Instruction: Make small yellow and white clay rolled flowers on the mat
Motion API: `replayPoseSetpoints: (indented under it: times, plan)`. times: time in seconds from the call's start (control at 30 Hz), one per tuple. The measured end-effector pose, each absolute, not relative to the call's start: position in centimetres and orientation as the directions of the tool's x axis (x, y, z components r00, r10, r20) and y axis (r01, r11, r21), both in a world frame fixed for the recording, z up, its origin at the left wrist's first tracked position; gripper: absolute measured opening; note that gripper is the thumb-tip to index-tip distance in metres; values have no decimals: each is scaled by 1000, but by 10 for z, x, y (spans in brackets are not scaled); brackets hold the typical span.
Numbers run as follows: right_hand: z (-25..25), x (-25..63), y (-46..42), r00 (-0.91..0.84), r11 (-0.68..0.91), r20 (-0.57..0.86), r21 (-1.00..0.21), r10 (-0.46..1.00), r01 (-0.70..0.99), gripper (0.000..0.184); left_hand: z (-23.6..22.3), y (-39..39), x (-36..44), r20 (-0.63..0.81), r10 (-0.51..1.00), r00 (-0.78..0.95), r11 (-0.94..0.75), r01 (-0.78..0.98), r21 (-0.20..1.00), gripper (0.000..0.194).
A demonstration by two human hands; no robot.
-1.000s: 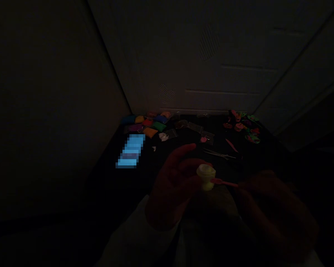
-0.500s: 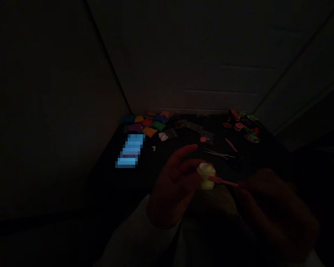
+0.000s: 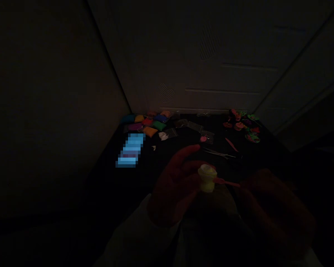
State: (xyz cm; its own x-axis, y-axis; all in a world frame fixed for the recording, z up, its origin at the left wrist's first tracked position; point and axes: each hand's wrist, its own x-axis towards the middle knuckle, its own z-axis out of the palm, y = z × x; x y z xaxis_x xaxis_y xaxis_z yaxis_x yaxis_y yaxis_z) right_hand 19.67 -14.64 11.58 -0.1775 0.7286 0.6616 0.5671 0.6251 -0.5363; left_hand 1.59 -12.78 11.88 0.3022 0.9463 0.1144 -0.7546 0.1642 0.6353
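My left hand (image 3: 175, 187) holds a small pale-yellow, cup-shaped piece (image 3: 207, 178) that looks like modelling clay, pinched at its left side with the index finger raised. The piece has a flared rim and a narrower waist. In my right hand (image 3: 275, 211), dim and partly lost in the dark, is a thin pink modelling tool (image 3: 225, 182). Its flat tip touches or nearly touches the right side of the yellow piece. Beyond my hands, scissors (image 3: 221, 153) and another pink tool (image 3: 232, 144) lie on the dark table.
Coloured clay packets (image 3: 149, 131) crowd the back left. A glowing, pixelated screen (image 3: 130, 150) lies at the left. Clear plastic bags (image 3: 195, 127) and a white lump (image 3: 163, 136) are mid-table. Colourful clay pieces (image 3: 238, 126) sit at the back right. A pale panel (image 3: 222, 79) rises behind.
The yellow piece has shifted slightly down and right in my left hand. The pink tool's tip has moved from its front toward its right edge.
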Motion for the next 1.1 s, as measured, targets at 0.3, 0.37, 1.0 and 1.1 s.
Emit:
replayPoseSetpoints:
  times: [0.3,0.37,1.0,1.1]
  plan:
    - [112,195,-147,-131,673,715,-558,687,484,25,114,-126,17,125,915,384,266,-807,527,39]
    - [114,196,-145,-174,686,707,-547,686,480,27,114,-126,17,124,907,403,284,-802,526,38]
    - [109,198,-143,-226,709,720,-488,657,509,29,116,-126,12,79,937,340,202,-714,670,40]
    - [111,198,-143,-268,741,729,-460,630,490,29,117,-126,13,71,939,338,203,-706,679,41]
